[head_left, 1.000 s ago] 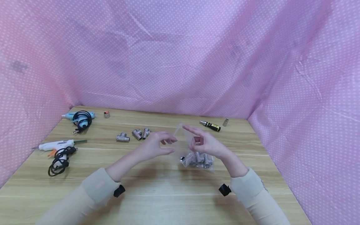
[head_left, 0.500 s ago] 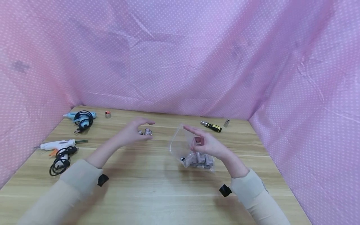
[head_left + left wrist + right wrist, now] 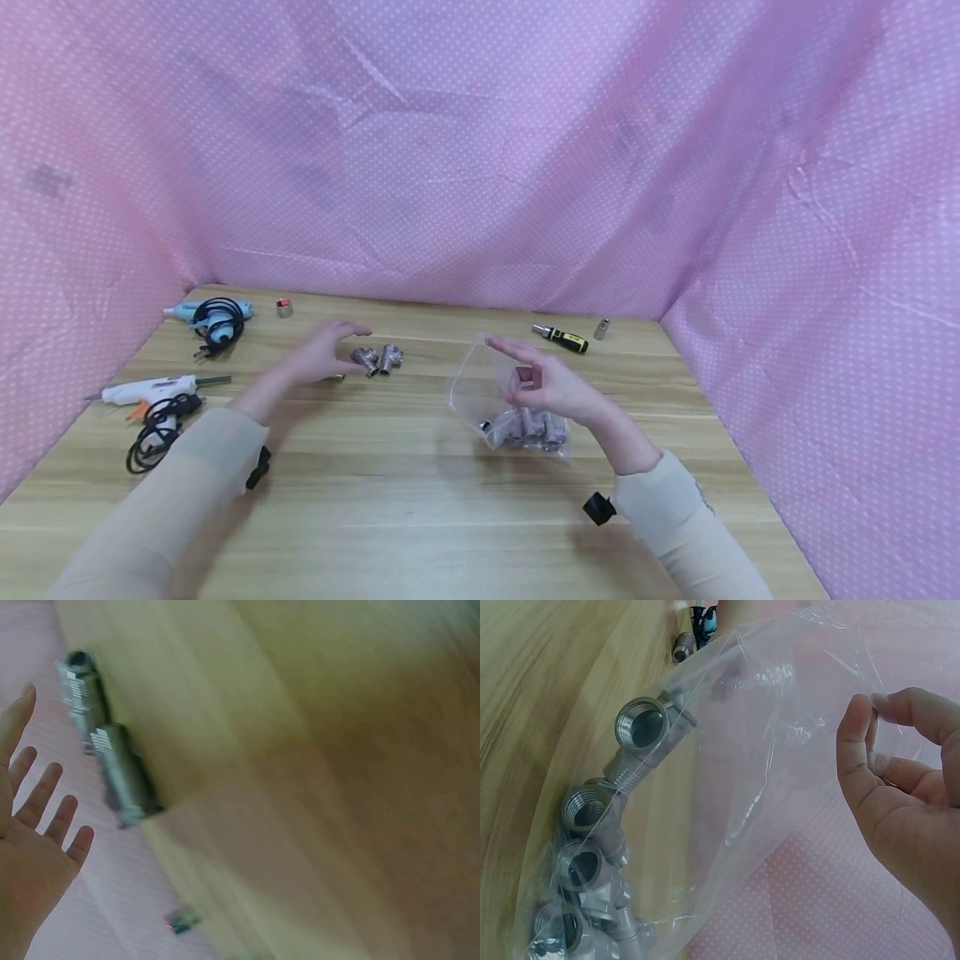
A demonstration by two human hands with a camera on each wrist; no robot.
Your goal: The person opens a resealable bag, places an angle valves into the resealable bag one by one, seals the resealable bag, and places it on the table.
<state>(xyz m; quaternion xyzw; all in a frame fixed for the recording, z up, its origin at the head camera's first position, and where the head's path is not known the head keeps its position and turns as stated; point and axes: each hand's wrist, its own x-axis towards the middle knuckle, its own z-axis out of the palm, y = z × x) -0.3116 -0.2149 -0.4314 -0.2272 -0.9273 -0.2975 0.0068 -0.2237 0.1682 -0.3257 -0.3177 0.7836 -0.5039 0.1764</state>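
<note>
My left hand [image 3: 321, 354] is over the far left-middle of the table, its fingers spread and nothing in them. Two metal tee fittings, a left one [image 3: 364, 360] and a right one [image 3: 391, 358], lie just beyond its fingertips. A third fitting [image 3: 340, 377] shows only its end beneath the hand. Fingers are also spread in the left wrist view, where the hand [image 3: 37, 859] is beside two fittings. My right hand [image 3: 551, 383] pinches the rim of a clear zip bag [image 3: 474, 387], whose mouth gapes leftward. Several threaded metal fittings [image 3: 585, 870] lie inside the bag.
At the left lie a blue glue gun [image 3: 217, 317] and a white glue gun [image 3: 153, 389], each with a coiled black cord. A short metal piece with red [image 3: 284, 308] stands behind. A black-yellow screwdriver [image 3: 562, 337] and a small metal fitting [image 3: 602, 328] lie at the back right.
My left hand has gone from the bag's mouth leftward to the loose tee fittings, and now covers most of the leftmost one. The right hand has kept its pinch on the bag.
</note>
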